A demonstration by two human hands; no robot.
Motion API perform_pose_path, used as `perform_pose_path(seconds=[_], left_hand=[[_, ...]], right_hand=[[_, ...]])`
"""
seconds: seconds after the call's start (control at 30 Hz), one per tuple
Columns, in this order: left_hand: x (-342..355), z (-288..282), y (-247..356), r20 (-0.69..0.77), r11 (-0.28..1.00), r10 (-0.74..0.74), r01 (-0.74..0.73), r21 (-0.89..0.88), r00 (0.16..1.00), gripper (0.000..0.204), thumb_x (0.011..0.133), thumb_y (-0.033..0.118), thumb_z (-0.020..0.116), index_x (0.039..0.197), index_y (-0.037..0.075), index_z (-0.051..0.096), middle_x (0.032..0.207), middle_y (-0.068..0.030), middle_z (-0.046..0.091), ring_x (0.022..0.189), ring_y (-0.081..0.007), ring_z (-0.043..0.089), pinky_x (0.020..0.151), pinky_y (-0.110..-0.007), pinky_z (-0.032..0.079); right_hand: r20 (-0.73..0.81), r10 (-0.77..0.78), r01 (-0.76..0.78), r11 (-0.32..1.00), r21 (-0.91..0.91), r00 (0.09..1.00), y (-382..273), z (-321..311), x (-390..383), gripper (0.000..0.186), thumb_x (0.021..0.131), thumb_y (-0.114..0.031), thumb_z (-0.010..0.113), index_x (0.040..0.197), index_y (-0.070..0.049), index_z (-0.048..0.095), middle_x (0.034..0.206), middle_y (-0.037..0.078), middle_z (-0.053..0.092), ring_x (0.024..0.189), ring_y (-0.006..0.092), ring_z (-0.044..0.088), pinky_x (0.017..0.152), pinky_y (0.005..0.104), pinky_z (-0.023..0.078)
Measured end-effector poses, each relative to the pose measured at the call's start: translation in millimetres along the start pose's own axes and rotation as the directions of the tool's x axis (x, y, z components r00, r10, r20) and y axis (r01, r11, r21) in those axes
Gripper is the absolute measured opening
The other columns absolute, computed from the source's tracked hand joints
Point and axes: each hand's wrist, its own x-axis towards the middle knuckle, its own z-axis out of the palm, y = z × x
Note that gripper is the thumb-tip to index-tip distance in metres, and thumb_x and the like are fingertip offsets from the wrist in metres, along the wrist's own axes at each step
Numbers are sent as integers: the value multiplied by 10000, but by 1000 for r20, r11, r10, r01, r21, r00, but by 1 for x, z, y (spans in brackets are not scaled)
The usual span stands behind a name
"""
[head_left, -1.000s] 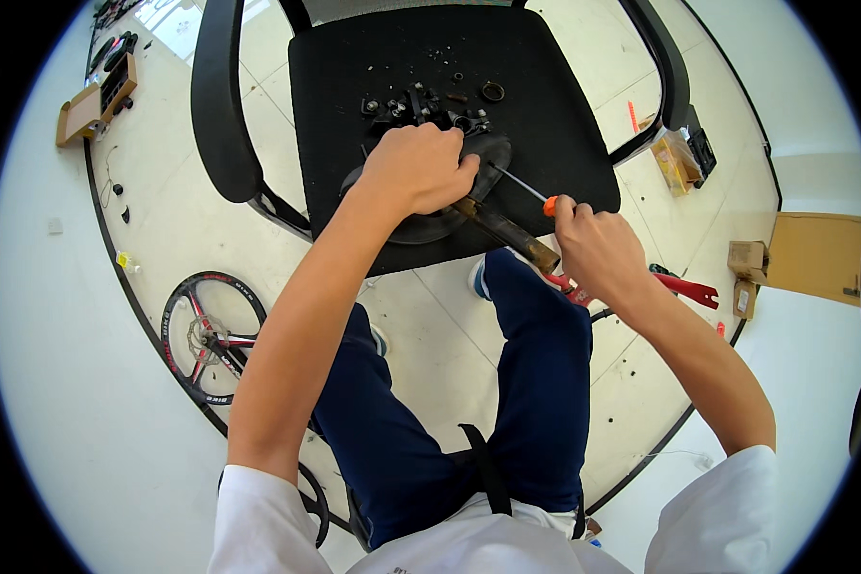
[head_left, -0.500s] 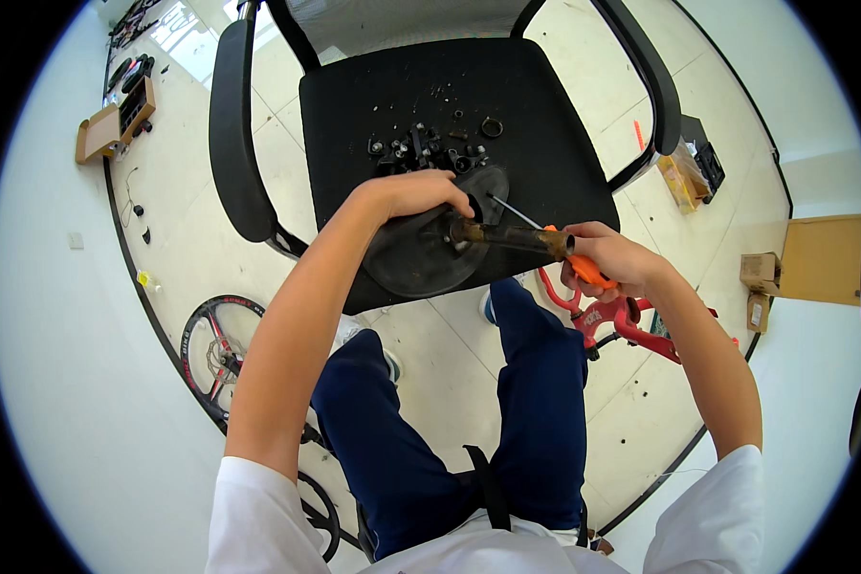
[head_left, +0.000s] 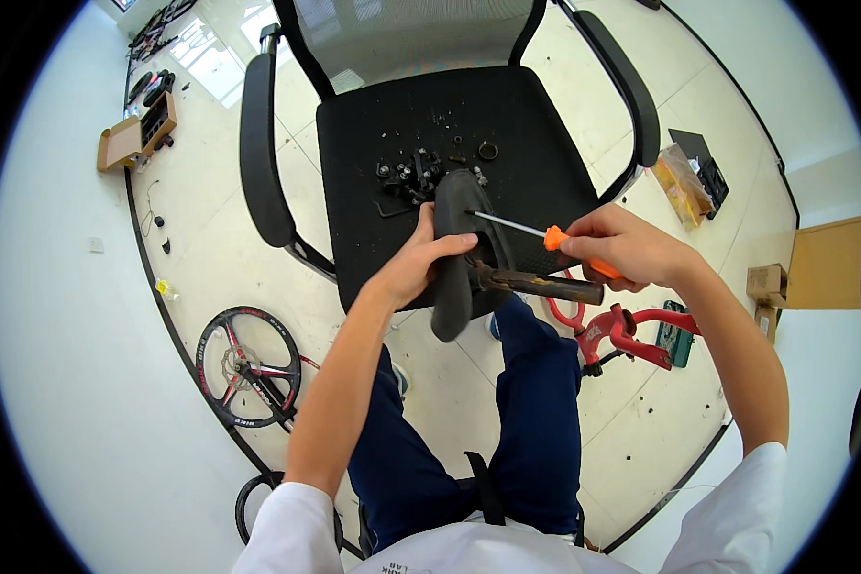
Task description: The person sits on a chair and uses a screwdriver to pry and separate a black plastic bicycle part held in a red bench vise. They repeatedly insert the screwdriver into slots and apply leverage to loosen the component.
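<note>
My left hand (head_left: 417, 258) grips a black bicycle saddle (head_left: 452, 302), which is tilted up on its side over the front of a black chair seat (head_left: 536, 163). A dark, worn seat post (head_left: 555, 290) sticks out rightward from the saddle's underside. My right hand (head_left: 622, 251) is closed on the orange handle of a screwdriver (head_left: 557, 238); its thin shaft reaches left to the saddle, with the tip at the saddle's surface. Behind the saddle lie small black metal parts (head_left: 411, 172), a ring (head_left: 488, 150) and a hex key (head_left: 392, 210) on the seat.
Chair armrests (head_left: 263, 143) flank the seat. A red bicycle frame (head_left: 622, 330) and green case (head_left: 679, 333) lie at right, a spoked wheel (head_left: 247, 407) at lower left. Open cardboard boxes (head_left: 120, 143), a bagged item (head_left: 679, 177) and cartons (head_left: 765, 284) line the walls.
The saddle has swung from lying low on the seat to standing on its side, with my left hand moving down its side. The screwdriver and my right hand have turned and shifted slightly along with it.
</note>
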Motion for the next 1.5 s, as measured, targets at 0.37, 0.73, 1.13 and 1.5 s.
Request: perform_pose_path(seconds=[0.37,0.73,1.13,1.5], left_hand=[[-112,68,39,33,879,439,-422,-224,898,604,929,395,540,1429,119,345,1340,-165,523,1262,-285,527,1039,-429,472],[-239,117,46,210,427,838,-845,322,503,694,927,564,580,1368,52,421,1174,-161,603,1138,-281,624,969,-397,526],[-366,148,6,63,493,857,-850,184,511,485,997,447,557,1328,98,488,1053,-86,635,996,-162,618,897,-307,496],[-439,158,-34,24,305,934,-832,464,356,515,951,415,636,1329,90,506,1099,-77,648,1014,-149,596,908,-297,472]], right_hand=[[-38,-219,210,963,-168,975,-41,21,-165,413,968,-292,561,1085,86,677,624,50,569,513,118,516,502,268,436],[31,-252,241,949,202,967,-3,116,-298,309,1000,-236,526,1057,39,654,628,18,551,475,79,486,440,240,388],[-8,-976,-151,-25,-988,218,51,236,-363,267,804,-83,677,1029,59,667,698,67,575,543,137,572,483,262,440],[-112,-783,314,370,-874,612,47,276,-395,350,994,-373,568,858,-52,604,658,95,611,497,240,550,520,364,431]])
